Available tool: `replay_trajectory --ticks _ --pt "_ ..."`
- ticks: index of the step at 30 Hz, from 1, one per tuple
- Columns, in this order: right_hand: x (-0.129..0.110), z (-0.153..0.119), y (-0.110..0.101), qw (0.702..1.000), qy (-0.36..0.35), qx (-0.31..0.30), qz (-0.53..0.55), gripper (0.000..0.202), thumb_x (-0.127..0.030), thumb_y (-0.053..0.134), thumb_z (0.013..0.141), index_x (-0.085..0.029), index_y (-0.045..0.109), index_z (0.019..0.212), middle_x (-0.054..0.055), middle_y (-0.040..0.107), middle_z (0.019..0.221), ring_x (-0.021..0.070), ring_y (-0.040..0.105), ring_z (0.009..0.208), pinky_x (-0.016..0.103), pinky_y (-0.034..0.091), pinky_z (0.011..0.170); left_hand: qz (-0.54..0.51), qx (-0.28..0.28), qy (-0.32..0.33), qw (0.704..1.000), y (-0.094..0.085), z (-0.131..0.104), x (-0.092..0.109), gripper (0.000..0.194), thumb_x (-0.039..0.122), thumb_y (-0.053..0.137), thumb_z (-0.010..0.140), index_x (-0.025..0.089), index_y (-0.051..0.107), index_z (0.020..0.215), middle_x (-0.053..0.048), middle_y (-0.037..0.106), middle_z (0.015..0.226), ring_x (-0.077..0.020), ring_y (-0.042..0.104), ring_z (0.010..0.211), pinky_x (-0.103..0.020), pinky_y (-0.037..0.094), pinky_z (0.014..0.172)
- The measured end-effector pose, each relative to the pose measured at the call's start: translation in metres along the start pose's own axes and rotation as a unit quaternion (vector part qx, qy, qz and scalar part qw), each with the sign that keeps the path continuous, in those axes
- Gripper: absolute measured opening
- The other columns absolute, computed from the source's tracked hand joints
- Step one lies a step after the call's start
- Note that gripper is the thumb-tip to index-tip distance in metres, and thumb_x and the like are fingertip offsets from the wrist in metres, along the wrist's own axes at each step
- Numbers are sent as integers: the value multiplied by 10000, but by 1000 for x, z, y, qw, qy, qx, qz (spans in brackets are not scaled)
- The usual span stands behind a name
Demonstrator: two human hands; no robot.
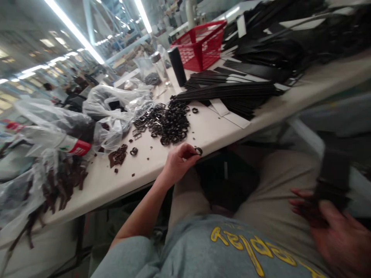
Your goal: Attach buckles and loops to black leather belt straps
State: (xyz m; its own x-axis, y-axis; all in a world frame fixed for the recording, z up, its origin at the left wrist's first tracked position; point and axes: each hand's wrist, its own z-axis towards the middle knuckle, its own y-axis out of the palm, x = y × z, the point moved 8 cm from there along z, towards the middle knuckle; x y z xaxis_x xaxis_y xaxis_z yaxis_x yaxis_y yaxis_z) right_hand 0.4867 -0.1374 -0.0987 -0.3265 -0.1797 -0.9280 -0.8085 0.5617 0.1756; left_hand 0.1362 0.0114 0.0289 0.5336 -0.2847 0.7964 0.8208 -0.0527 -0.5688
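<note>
- Nearest the camera, the right hand [333, 227] sits low over the lap, blurred, with its fingers wrapped round the lower end of a black strap [333, 173] — a flat, dark band that stands up from the fist.
- That strap looks light and limp rather than stiff; judged from its shape, it would flop if pinched at one end, so a hold near the middle or flat across its width seems steadier.
- At the table [232, 131] edge, the left hand [178, 162] rests with the wrist bent and the forearm reaching up from the lap; thumb and forefinger pinch a small black ring [198, 151], which lies right at the rim.
- Such a ring looks hard, light and smooth — easy to drop, and best taken across its band between two fingertips, as this grip does.
- Just beyond the hand lies a heap of rings [171, 123], touching a scatter of metal buckles [145, 123].
- Clear plastic bags [116, 112] lie further left, black strips [232, 92] are stacked further back, and a red basket [203, 46] stands behind them.
</note>
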Motion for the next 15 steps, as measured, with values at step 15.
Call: replay_trajectory --ticks 15 --pt "5 -33 24 986 -30 -166 10 334 -512 695 884 -235 764 1057 54 766 973 198 717 840 337 603 792 -127 -287 -13 950 196 -35 71 219 253 764 774 206 597 908 44 646 753 -91 557 627 -215 416 583"
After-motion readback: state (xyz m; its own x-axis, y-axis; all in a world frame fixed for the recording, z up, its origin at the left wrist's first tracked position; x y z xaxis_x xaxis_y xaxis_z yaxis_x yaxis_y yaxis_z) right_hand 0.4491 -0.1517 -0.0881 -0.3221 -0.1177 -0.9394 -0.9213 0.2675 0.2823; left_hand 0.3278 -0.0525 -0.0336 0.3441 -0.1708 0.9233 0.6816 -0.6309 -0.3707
